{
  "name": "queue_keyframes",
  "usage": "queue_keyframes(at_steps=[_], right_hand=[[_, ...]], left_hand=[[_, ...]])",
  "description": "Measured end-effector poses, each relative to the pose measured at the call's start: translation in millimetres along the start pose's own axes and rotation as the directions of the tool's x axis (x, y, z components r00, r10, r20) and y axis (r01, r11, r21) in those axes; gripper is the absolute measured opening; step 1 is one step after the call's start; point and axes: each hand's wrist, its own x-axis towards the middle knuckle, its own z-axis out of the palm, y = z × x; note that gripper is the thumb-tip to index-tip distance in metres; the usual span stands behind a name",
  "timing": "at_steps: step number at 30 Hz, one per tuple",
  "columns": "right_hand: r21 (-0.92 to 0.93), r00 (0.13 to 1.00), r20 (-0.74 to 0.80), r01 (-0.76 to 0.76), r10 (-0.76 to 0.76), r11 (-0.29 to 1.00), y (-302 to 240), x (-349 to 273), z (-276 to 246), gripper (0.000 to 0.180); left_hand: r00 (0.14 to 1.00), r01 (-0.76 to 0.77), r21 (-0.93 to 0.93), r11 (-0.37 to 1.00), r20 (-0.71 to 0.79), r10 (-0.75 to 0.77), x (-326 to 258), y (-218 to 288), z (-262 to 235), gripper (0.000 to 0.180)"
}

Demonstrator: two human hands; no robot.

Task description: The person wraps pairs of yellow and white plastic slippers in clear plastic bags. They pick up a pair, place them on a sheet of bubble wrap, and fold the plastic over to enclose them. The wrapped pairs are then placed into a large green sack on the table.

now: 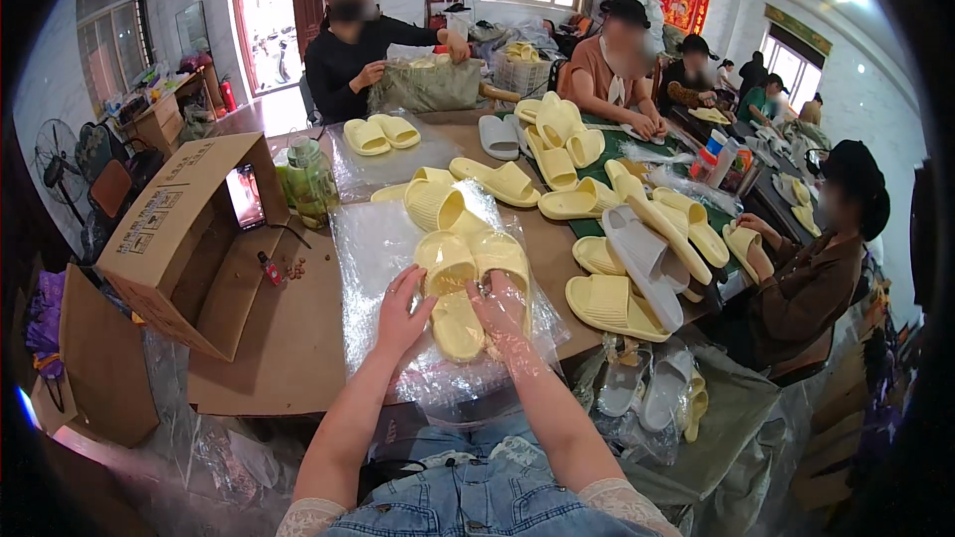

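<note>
In front of me lies a pair of yellow slippers with ribbed straps, the left slipper (458,330) beside the right slipper (500,252), on and partly within clear plastic film (373,249). My left hand (401,316) rests at the outer side of the left slipper, its fingers stretched out and its thumb near the strap. My right hand (500,312) has its fingers curled at the strap of the right slipper. Shiny film seems to lie over my right wrist. Another yellow slipper (435,201) sits just beyond the pair.
An open cardboard box (184,229) holding a lit phone (246,196) stands at left, near a small red bottle (270,268) and a large jar (312,179). Yellow and grey slippers (642,254) pile up at right. Co-workers sit around the table; one handles a greenish bag (426,87).
</note>
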Motion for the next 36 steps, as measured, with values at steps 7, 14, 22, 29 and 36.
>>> queue_keyframes(at_steps=[7,14,22,29,36], right_hand=[[-0.016,0.996,0.057,-0.067,0.067,0.998,-5,2,-4,0.044],[-0.035,1.000,0.029,-0.004,0.005,0.999,-2,-1,-3,0.041],[-0.033,0.999,0.051,-0.018,0.020,0.999,-4,2,-4,0.039],[-0.023,1.000,0.003,-0.008,0.009,1.000,6,1,3,0.045],[-0.064,0.998,0.058,-0.013,0.017,0.998,-2,2,-2,0.037]], left_hand=[[1.000,-0.001,0.024,1.000,0.001,0.001,-1,0,0,0.051],[1.000,0.013,0.005,1.000,-0.005,-0.013,-1,0,0,0.051],[1.000,0.012,0.024,1.000,-0.002,-0.012,0,2,-1,0.050],[1.000,0.011,-0.006,1.000,-0.009,-0.011,-1,-1,2,0.050],[1.000,0.006,-0.008,1.000,-0.001,-0.006,-1,1,-1,0.051]])
